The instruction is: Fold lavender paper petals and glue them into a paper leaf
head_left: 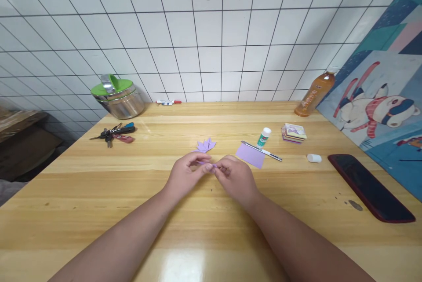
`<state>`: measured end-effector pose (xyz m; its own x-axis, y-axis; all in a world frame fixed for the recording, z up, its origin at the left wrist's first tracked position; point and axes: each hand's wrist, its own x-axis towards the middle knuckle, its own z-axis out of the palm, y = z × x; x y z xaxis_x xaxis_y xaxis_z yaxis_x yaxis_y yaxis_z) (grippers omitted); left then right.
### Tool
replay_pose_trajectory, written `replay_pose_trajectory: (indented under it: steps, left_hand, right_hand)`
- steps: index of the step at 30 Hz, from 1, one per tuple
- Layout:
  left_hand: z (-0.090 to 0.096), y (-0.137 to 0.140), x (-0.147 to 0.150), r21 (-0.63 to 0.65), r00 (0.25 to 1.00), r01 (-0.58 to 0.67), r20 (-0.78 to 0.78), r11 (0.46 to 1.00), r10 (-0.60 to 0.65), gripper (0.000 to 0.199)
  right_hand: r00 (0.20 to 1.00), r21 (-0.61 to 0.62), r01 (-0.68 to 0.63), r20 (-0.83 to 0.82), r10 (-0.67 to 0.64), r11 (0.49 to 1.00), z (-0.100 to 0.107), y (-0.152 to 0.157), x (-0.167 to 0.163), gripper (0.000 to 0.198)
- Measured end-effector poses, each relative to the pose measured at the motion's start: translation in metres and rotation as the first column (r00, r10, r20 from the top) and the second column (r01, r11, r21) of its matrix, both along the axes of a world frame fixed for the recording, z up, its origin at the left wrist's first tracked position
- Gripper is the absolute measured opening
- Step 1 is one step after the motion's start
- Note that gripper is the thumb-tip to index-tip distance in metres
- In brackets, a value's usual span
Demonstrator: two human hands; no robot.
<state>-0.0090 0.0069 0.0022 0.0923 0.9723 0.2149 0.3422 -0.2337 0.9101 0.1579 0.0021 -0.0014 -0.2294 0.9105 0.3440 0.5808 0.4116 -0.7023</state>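
My left hand [188,171] and my right hand [238,179] meet over the middle of the table, both pinching one small strip of purple paper [214,165]. Fingers cover most of the strip, so its full shape is hidden. Just beyond my hands lies a folded purple paper piece [206,144] with pointed tips like petals. To the right of my right hand is a flat purple paper sheet [249,155]. A slim utility knife [262,150] rests across its upper edge, and a glue stick [264,137] stands uncapped behind the knife.
On the right are a paper stack [293,133], a white cap [314,158], a dark phone [371,187] and a tea bottle [315,93]. Keys [115,133], a green-lidded metal pot [119,100] and a marker [169,102] sit left and back. A tiled wall [207,31] bounds the table.
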Motion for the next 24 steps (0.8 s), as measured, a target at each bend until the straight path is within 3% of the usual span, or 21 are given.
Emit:
replay_pose_trajectory:
  steps: [3, 11, 16, 24]
  left_hand:
    - [0.002, -0.001, -0.001, 0.094, 0.988, 0.026, -0.154, 0.995, -0.011, 0.017]
    - [0.005, -0.001, -0.002, 0.288, 0.963, 0.097, -0.271, 0.953, -0.016, 0.011]
    - [0.007, -0.007, -0.003, 0.365, 0.947, 0.04, -0.311, 0.93, 0.081, 0.012]
    - [0.006, -0.009, -0.003, 0.447, 0.954, 0.033, -0.281, 0.894, 0.105, 0.01]
  right_hand:
    - [0.997, 0.113, -0.012, 0.076, 0.004, 0.993, 0.002, 0.0, 0.004, 0.014]
    - [0.994, 0.335, -0.01, 0.102, -0.025, 0.942, 0.006, -0.003, 0.007, 0.014]
    - [0.997, 0.375, 0.069, 0.015, -0.08, 0.924, 0.012, -0.005, 0.008, 0.01]
    - [0.997, 0.376, -0.002, 0.07, -0.026, 0.927, 0.012, -0.006, 0.008, 0.013]
